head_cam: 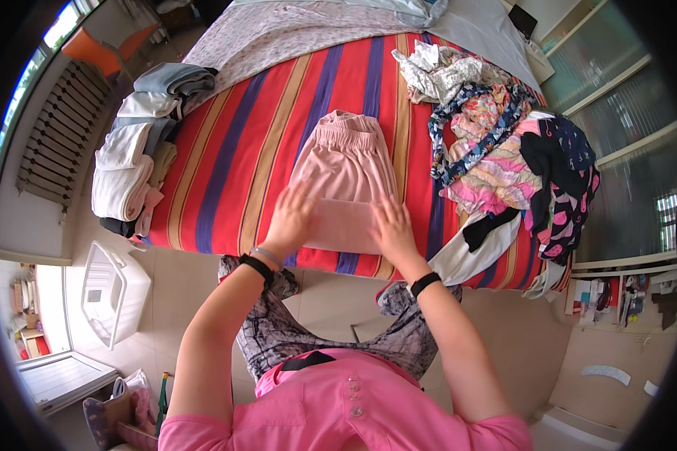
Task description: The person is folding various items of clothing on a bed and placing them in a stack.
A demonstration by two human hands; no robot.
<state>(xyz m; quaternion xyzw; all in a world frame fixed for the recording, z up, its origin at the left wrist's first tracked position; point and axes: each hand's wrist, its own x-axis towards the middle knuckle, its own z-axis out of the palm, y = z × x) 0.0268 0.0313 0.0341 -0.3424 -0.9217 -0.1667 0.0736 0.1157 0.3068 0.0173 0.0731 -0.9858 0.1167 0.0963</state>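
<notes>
Pale pink trousers with a gathered elastic waistband (344,163) lie on the striped bedspread (271,163), the waistband towards the far side. Their near end is folded over into a flat band close to the bed's front edge. My left hand (293,217) rests at the left side of this fold, fingers apart and slightly blurred. On the right side of the fold is my right hand (392,225), also spread and blurred at the fingertips. Neither hand grips the cloth; whether the palms press on it, I cannot tell.
Folded clothes (124,158) are stacked along the bed's left edge. A loose heap of printed clothes (496,152) covers the right side, with white cloth (474,248) reaching the front edge. A white plastic basket (115,296) stands on the floor at left. Glass-fronted cabinets (615,124) line the right.
</notes>
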